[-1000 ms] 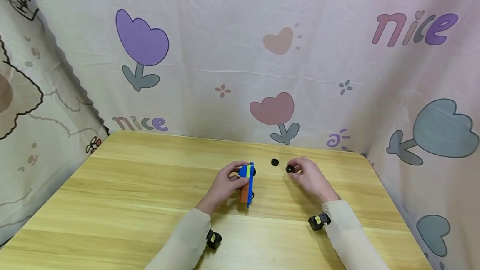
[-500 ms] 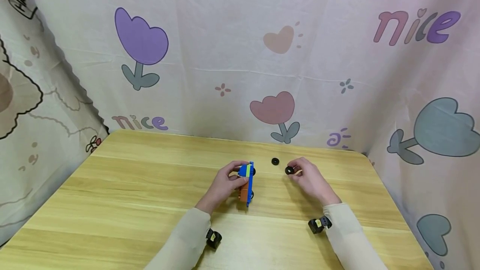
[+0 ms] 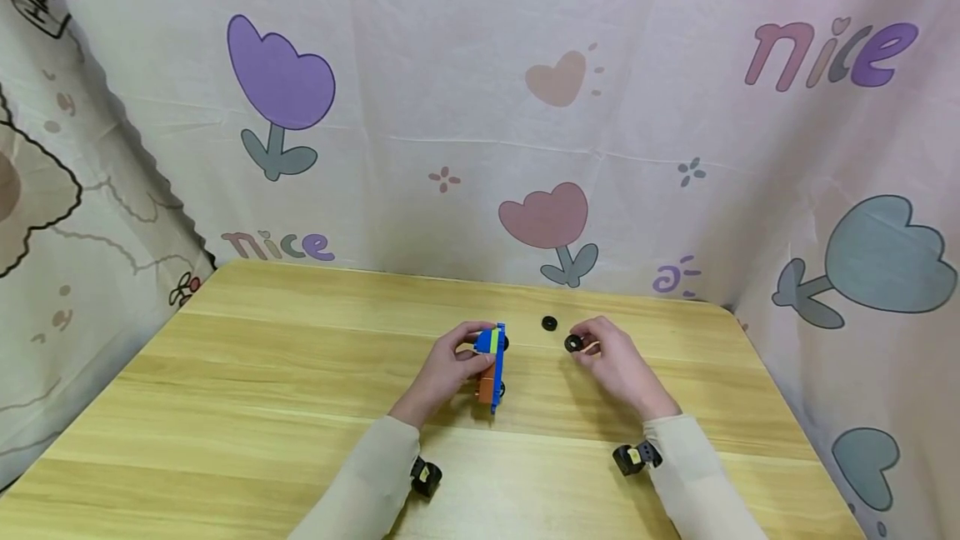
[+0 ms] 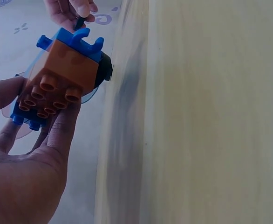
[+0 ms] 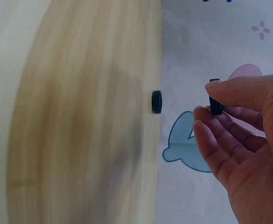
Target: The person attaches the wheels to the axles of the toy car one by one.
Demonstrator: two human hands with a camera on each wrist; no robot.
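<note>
My left hand (image 3: pixel 448 375) grips a toy car of building blocks (image 3: pixel 489 377), blue and orange with a lime-green stripe. In the left wrist view the orange block (image 4: pixel 67 70) shows its round studs, a blue hook piece (image 4: pixel 86 41) and a black wheel (image 4: pixel 104 71). With thumb and fingers, my right hand (image 3: pixel 617 365) pinches a small black tyre (image 3: pixel 573 343) to the right of the car, apart from it. The right wrist view shows that tyre (image 5: pixel 215 97) edge-on, held above the table. A second black tyre (image 3: pixel 549 323) lies on the table just beyond the right hand.
The wooden table (image 3: pixel 262 407) ends at a patterned cloth backdrop (image 3: pixel 420 107), which also hangs at both sides. A small black camera sits at each wrist, the left camera (image 3: pixel 426 477) and the right camera (image 3: pixel 636 457).
My right hand has moved slightly left and toward me with the tyre, whose face has turned more into view. The left hand and the toy car stay nearly still.
</note>
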